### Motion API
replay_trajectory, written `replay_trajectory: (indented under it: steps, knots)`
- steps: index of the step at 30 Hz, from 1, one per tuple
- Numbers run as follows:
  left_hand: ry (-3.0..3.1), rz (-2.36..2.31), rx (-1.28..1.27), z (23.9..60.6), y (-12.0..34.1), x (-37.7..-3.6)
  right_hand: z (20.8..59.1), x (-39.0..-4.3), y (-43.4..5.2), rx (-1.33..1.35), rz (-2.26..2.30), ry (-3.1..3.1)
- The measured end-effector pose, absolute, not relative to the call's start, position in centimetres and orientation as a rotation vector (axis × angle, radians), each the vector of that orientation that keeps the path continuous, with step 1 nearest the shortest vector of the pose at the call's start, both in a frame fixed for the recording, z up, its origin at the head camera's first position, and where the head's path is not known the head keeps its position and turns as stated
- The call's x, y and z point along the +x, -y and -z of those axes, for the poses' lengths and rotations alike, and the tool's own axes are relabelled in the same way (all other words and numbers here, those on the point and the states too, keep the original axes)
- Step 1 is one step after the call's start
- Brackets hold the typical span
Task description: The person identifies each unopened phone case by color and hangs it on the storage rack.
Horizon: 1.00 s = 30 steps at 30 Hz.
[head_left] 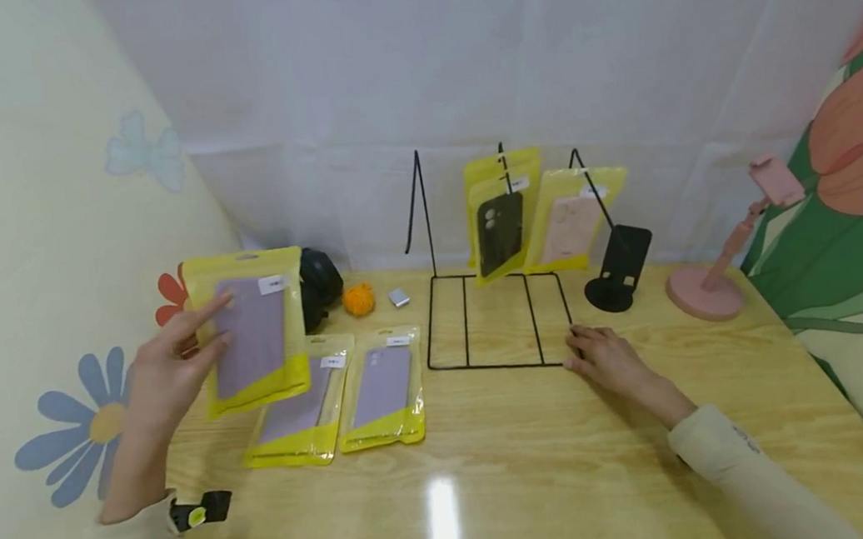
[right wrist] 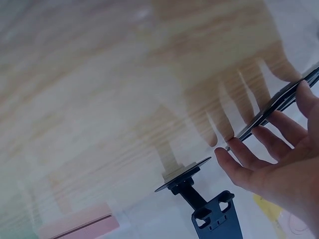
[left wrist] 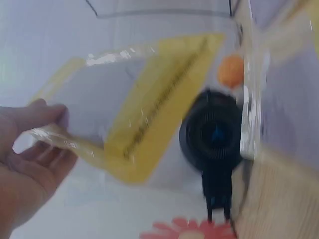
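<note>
My left hand point(head_left: 171, 363) pinches a lilac phone case in a clear and yellow zip bag point(head_left: 252, 336), raised over the left of the table, thumb and fingers at its left edge. Under and beside it, two more bagged lilac phone cases point(head_left: 298, 408) point(head_left: 382, 386) lie on the wood. My right hand point(head_left: 611, 361) rests at the right side of the black wire display rack point(head_left: 502, 366), fingertips touching its base wire point(right wrist: 264, 114). Bagged cases, a black one point(head_left: 501, 231) and a pink one point(head_left: 571, 226), hang from the rack's middle and right hooks; its left hook point(head_left: 419, 203) is bare.
Right of the rack stand a black phone stand point(head_left: 626, 264) and a pink phone stand point(head_left: 711, 292). An orange fuzzy ball point(head_left: 358, 300), a small silver-grey block point(head_left: 399, 298) and a black round device point(left wrist: 214, 132) are at the back left. A white cloth point(head_left: 313, 77) hangs behind.
</note>
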State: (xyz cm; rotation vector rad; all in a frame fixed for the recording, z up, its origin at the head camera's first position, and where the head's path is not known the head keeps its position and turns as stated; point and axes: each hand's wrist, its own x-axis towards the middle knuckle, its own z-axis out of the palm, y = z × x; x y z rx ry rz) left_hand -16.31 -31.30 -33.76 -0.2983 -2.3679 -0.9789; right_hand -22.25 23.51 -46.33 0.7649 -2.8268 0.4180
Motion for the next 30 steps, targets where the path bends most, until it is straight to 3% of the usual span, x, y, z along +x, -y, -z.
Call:
replay_trajectory:
  steps: [14,30]
  knots:
    - [2.132,1.589,-0.976,33.9,21.2,-16.8,46.4,-22.4,-23.7,0.764,-0.423,2.83]
    - [2.3,1.633,-0.834,34.2,18.6,-19.3,46.5,-22.4,-23.7,0.746,-0.42,2.839]
